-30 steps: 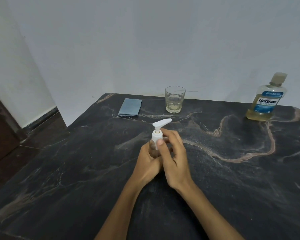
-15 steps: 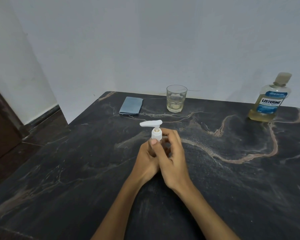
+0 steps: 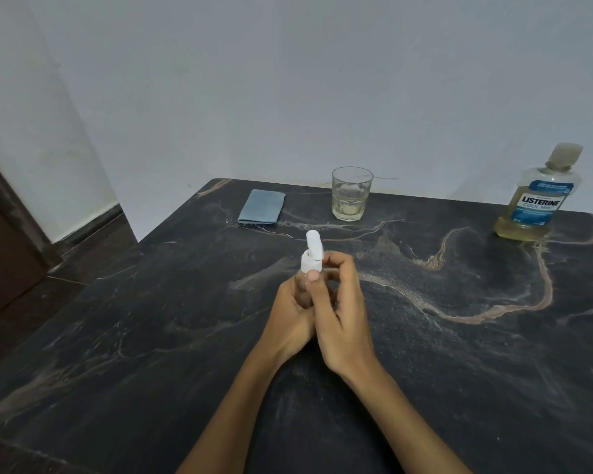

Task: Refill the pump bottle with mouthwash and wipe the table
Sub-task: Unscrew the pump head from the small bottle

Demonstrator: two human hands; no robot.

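Note:
A small clear pump bottle with a white pump head [image 3: 311, 255] stands on the dark marble table [image 3: 459, 354], near its middle. My left hand [image 3: 290, 316] grips the bottle's body, which is mostly hidden by my fingers. My right hand [image 3: 341, 311] pinches the white collar of the pump between thumb and fingers. The nozzle points away from me. A Listerine mouthwash bottle [image 3: 539, 196] holding yellowish liquid stands capped at the far right. A folded blue cloth [image 3: 262, 206] lies at the far left of the table.
A glass [image 3: 351, 194] with a little pale liquid stands at the back of the table, between the cloth and the mouthwash bottle. Pale walls rise behind the table. A dark floor and a door frame lie at the left.
The pump nozzle has turned: it pointed to the upper right, then left, and now points away from me. Both hands stay on the bottle.

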